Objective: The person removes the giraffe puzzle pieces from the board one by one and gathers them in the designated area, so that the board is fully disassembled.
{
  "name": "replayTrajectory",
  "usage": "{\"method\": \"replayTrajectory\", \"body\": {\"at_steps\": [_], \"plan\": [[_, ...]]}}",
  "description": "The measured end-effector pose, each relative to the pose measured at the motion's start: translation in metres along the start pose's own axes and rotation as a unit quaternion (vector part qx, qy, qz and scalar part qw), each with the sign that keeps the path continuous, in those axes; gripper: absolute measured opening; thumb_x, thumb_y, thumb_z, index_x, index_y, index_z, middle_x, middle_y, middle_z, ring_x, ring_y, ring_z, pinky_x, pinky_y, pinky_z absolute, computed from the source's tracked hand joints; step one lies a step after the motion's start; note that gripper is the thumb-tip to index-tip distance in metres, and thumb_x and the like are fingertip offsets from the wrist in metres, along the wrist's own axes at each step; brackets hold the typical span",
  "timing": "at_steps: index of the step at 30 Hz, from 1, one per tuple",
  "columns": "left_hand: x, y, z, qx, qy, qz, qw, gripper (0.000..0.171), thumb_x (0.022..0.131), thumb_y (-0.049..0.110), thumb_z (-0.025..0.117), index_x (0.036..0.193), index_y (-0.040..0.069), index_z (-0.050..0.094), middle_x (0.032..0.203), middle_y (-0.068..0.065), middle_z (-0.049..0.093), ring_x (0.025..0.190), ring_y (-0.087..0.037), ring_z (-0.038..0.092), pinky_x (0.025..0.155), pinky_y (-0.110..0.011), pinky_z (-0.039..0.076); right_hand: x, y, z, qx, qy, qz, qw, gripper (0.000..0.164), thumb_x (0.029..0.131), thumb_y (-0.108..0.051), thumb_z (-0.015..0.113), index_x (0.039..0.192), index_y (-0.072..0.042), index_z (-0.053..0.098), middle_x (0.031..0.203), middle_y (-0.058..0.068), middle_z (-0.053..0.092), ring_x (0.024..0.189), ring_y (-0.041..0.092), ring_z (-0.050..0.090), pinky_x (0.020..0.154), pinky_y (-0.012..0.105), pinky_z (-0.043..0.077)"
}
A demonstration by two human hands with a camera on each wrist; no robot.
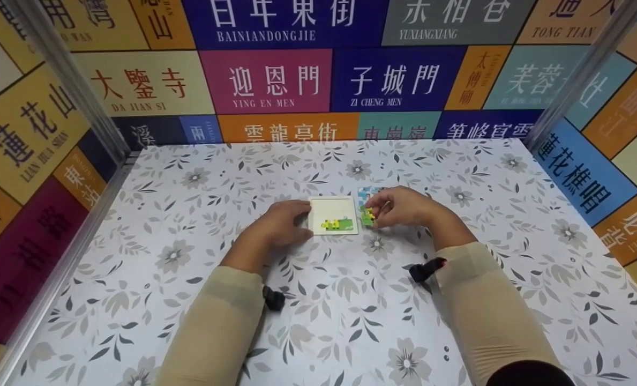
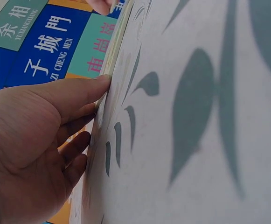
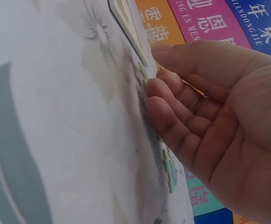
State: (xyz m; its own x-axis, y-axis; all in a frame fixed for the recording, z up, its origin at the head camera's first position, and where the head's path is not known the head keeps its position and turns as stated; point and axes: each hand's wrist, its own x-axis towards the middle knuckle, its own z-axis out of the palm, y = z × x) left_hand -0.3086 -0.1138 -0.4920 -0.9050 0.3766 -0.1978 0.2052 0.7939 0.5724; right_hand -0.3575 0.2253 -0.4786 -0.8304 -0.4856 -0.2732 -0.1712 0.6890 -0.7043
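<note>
A small cream puzzle tray (image 1: 329, 210) lies flat on the table, with joined green and yellow puzzle pieces (image 1: 337, 224) along its near side. My left hand (image 1: 283, 222) rests at the tray's left edge. Its thumb and forefinger touch that edge with a gap between them, and the left wrist view shows the other fingers loosely bent. Right of the tray, my right hand (image 1: 404, 208) is over a group of loose blue and green pieces (image 1: 365, 191). Between its thumb and forefinger it pinches a small yellow-green puzzle piece (image 1: 371, 215), mostly covered by the fingers.
The white tablecloth (image 1: 318, 311) has a grey flower and leaf print. Upright panels (image 1: 275, 80) with coloured place-name signs enclose the back and both sides. Each wrist wears a black camera (image 1: 426, 269). A dark round object (image 1: 530, 373) shows at the bottom right.
</note>
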Motion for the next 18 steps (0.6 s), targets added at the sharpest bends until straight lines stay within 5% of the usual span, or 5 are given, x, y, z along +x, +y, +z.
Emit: {"method": "replayTrajectory", "body": {"at_steps": [18], "plan": [[-0.0017,0.0018,-0.0012,0.017,0.005,0.017,0.9997,0.068,0.1,0.027,0.073,0.161,0.012,0.05,0.172,-0.003,0.044,0.165,-0.029,0.03,0.138,-0.045,0.02,0.0046,0.0028,0.0068,-0.021,0.005,0.002,1.0,0.045,0.085,-0.012,0.087,0.128,-0.015,0.075,0.118,0.007,0.072,0.106,0.021,0.066,0.093,0.035,0.056]]}}
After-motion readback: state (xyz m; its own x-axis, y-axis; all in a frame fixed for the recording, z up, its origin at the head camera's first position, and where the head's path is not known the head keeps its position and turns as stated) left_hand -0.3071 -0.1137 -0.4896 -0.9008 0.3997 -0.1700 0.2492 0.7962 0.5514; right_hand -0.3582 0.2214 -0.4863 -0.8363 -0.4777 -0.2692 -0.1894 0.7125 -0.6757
